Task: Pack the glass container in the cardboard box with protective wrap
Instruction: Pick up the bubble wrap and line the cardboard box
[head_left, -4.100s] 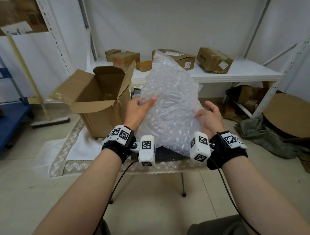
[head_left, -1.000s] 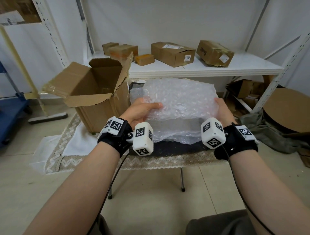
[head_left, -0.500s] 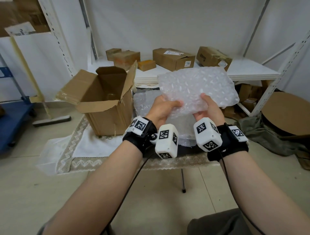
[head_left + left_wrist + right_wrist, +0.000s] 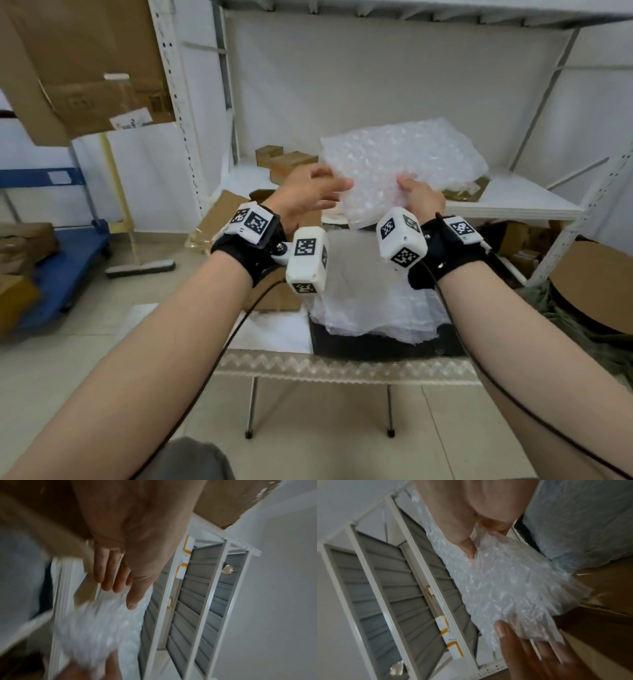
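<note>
A folded sheet of bubble wrap (image 4: 404,161) is held up in front of the white shelf. My right hand (image 4: 414,195) pinches its lower edge between thumb and fingers (image 4: 467,547). My left hand (image 4: 315,192) is at the sheet's left edge with fingers (image 4: 118,582) straight; in the right wrist view they touch the bubble wrap (image 4: 505,588) from below. The open cardboard box (image 4: 219,216) stands on the table behind my left wrist, mostly hidden. The glass container is not in view.
A stack of more bubble wrap (image 4: 376,308) lies on the small table (image 4: 342,368) below my hands. Small cardboard boxes (image 4: 284,161) sit on the shelf (image 4: 513,202). A blue cart (image 4: 68,253) stands at the left, and a round cardboard piece (image 4: 596,284) at the right.
Both hands have lifted the folded sheet higher, up before the shelf. My left hand has let go its grip and straightened its fingers; the right hand still holds the sheet.
</note>
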A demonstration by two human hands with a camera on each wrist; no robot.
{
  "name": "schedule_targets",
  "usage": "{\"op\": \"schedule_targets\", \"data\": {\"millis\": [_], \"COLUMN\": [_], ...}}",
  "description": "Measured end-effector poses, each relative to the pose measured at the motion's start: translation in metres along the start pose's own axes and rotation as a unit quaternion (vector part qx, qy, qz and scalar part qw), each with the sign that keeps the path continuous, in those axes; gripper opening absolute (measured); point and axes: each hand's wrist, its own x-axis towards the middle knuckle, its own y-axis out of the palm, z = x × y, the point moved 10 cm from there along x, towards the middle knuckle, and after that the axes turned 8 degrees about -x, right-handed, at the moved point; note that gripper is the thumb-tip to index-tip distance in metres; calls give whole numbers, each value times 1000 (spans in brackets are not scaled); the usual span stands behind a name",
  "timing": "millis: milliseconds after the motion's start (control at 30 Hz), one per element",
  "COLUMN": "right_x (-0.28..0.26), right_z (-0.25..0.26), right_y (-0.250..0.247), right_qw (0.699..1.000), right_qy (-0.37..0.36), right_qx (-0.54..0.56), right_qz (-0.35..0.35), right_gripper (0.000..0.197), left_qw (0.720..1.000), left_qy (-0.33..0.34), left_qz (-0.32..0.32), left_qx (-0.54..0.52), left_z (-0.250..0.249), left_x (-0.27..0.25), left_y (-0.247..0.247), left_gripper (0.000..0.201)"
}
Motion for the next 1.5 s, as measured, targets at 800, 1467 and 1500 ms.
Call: {"op": "schedule_targets", "data": {"millis": [800,1467,1500], "right_x": [-6,-57,-58], "right_z": [-33,-21,-23], "right_y": [69,63,63], "right_qw": [994,989,989], "right_qy": [25,15,18], "right_qx": [-98,-135,-133], "right_qz": [38,65,65], "right_gripper": [51,41,44], "left_qw": [768,737,738], "left_qy": [-87,-104,-106], "left_qz": [69,150,153], "left_qx": [631,651,649], "left_z": [97,96,99], "left_x": [-9,-76,-76], "left_y": [-46,-19,-20], "left_gripper": [34,51,51]}}
